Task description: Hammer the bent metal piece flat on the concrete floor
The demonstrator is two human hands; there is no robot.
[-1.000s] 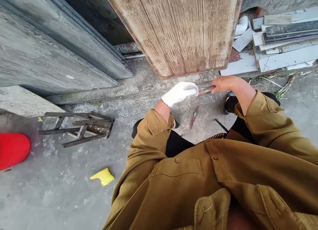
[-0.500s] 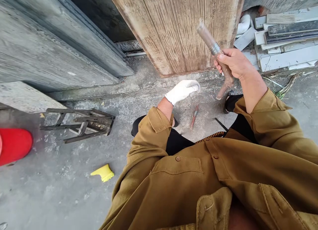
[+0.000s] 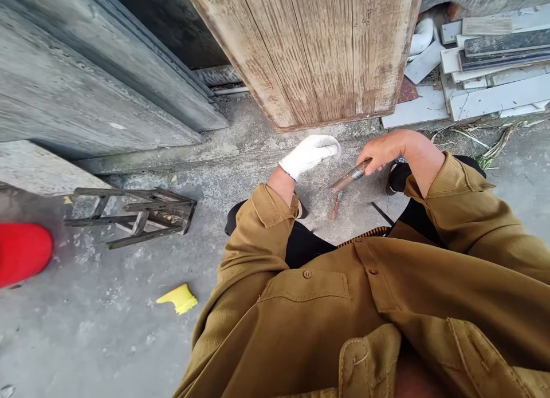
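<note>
My right hand point(image 3: 380, 152), bare, is wrapped round a brown wooden stick point(image 3: 344, 181) with silvery wire point(image 3: 357, 172) coiled about its middle. The stick slants down to the left over the concrete; my fingers cover part of it. My left hand point(image 3: 311, 156), in a white glove, is closed with its fingers curled, left of the stick and apart from it. A faint thin wire strand runs from the glove towards the stick. Below the stick's end, a slim red-handled tool point(image 3: 336, 208) lies on the ground, partly hidden; its exact kind is unclear.
A brown plank door panel point(image 3: 318, 60) stands ahead. To the right lie stacked boards point(image 3: 498, 100) and a white pipe point(image 3: 421, 36). At left are a small wooden frame point(image 3: 137, 217), a red plastic object point(image 3: 23, 255) and a yellow piece point(image 3: 178, 298) on the concrete.
My right hand has come down and turned the stick, so its wire-bound part now points down-left above the red tool. My left hand stays closed in nearly the same place.
</note>
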